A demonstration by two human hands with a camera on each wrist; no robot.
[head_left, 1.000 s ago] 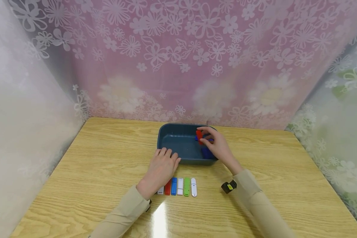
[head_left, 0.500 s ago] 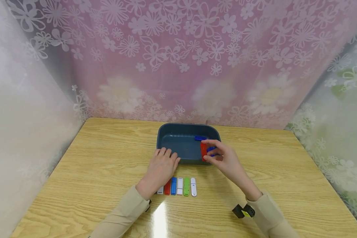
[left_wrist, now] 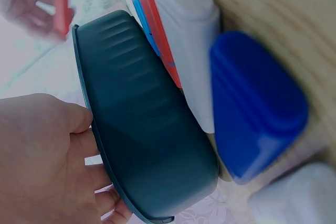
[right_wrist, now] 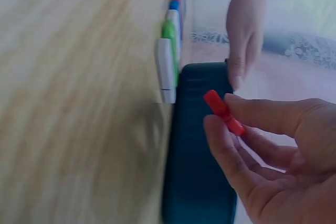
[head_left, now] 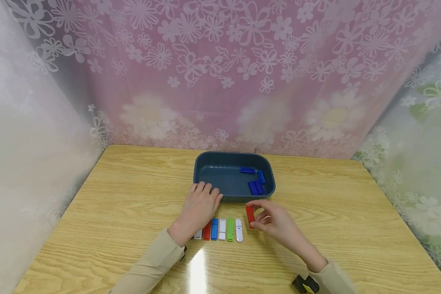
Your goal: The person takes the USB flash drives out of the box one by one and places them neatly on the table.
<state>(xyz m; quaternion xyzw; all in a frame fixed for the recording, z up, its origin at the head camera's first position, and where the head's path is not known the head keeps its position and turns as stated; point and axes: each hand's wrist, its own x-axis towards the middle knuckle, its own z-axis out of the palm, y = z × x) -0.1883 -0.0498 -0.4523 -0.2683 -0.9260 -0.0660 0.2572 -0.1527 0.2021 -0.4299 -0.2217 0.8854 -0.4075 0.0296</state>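
While the right hand (head_left: 275, 222) pinches one red stick (head_left: 250, 215) between thumb and fingers (head_left: 256, 203), just below centre of the frame, the stick hangs close over the tabletop (head_left: 114, 204). To its left lies a row (head_left: 220, 230) of six sticks: two white, one green, one blue, one red, and one pale stick half hidden under the left hand (head_left: 198, 208). That hand rests flat, fingers straight, tips touching the dark tray (head_left: 206, 163). Four blue sticks (head_left: 256, 181) lie in the tray's right part.
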